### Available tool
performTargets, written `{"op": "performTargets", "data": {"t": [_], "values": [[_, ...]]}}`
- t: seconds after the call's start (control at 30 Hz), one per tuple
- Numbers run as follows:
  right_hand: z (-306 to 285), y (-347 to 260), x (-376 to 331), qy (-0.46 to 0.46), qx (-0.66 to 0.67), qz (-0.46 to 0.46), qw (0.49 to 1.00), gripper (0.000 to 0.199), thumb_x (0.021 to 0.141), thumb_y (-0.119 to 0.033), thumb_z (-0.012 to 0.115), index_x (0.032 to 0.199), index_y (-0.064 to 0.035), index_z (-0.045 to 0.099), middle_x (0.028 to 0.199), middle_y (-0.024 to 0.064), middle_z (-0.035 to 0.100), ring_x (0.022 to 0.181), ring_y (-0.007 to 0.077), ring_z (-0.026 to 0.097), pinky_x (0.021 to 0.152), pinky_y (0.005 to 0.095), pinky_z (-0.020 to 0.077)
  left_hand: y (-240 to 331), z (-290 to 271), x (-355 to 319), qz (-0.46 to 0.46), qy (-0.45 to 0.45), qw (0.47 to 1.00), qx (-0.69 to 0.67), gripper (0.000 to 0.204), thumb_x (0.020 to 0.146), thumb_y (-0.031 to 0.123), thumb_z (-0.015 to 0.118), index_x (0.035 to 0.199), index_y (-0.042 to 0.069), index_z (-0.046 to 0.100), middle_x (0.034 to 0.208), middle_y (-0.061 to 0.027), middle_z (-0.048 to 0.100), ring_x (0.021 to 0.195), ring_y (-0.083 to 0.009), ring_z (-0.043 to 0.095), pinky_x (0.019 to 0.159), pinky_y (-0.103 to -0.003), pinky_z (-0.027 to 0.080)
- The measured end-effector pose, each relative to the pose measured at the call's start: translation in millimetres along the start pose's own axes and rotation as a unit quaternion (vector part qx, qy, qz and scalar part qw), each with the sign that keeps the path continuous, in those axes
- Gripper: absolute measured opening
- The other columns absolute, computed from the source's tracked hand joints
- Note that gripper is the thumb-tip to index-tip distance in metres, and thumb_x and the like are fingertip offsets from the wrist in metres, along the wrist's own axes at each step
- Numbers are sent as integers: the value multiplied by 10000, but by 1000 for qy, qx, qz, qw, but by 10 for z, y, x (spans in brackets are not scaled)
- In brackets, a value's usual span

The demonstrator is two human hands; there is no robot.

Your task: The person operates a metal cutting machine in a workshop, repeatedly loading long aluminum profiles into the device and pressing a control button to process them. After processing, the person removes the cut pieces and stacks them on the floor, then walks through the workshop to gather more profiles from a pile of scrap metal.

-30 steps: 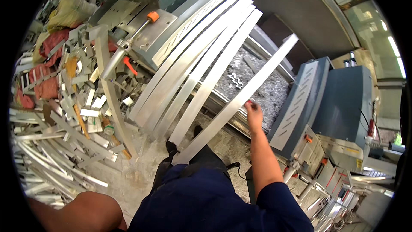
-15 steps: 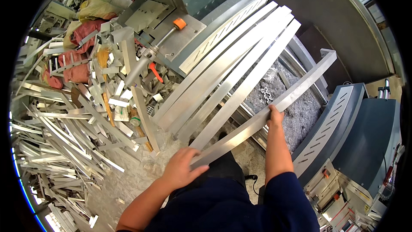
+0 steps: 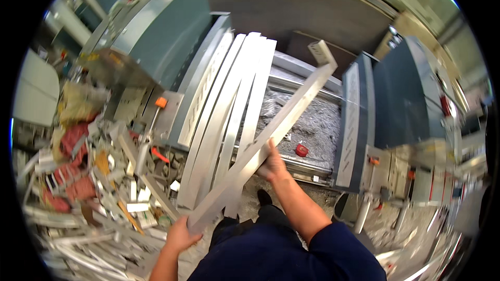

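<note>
At the far left, a tangled heap of short silvery metal offcuts and red and yellow scraps (image 3: 94, 177) covers the floor, its ragged ends crowding in and leaving little free room on that side. Just right of it, the left hand (image 3: 179, 235) grips the lower end of a long flat pale-grey aluminium profile strip (image 3: 260, 148), fingers curled shut around its edge. The strip is smooth, matte and straight-edged, and runs slantwise up to the right, its cut upper end standing free above the machine bed. Behind it, several similar long aluminium strips (image 3: 229, 109) lean side by side against the grey-green sheet-metal machine housing (image 3: 161, 36), their lower ends near the floor beside the person's dark shoe (image 3: 264, 196). The right hand (image 3: 272, 164) clasps the strip at mid-length, fingers closed on it. Beneath lies a rough bed of glittering metal shavings (image 3: 312, 125) with a small red round cap (image 3: 301, 150) on it. Farther right stands a tall blue-grey machine cabinet (image 3: 401, 99), with a narrow gap of bare floor before it.
</note>
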State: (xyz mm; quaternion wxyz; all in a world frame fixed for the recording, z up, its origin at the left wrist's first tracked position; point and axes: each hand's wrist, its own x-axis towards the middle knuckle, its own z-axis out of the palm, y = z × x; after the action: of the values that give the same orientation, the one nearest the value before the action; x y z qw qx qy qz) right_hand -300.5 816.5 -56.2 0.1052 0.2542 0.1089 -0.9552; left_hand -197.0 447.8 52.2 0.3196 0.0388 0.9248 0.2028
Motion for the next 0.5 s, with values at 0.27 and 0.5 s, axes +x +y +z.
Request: {"op": "performTargets", "data": {"t": [0.27,0.5], "values": [[499,1183,-1230,-94,-218,-11,971,762,830,-462,794,1387,-54,470,1291,102,586,1210,256,558,1044,431,449,-1881,-434,-654,32,179,961,206,718,575,84,810,1211,-30,498,1169,-263,561,1151,-480,520,977,-525,436],[773,1309,-1959,-59,-149,-102,982,543,892,-237,741,1342,-20,529,1302,116,600,1220,271,567,1087,442,429,-1630,-1636,-137,149,373,887,227,827,630,-75,686,1409,-31,410,1405,-271,448,1357,-463,377,1155,-496,295]]}}
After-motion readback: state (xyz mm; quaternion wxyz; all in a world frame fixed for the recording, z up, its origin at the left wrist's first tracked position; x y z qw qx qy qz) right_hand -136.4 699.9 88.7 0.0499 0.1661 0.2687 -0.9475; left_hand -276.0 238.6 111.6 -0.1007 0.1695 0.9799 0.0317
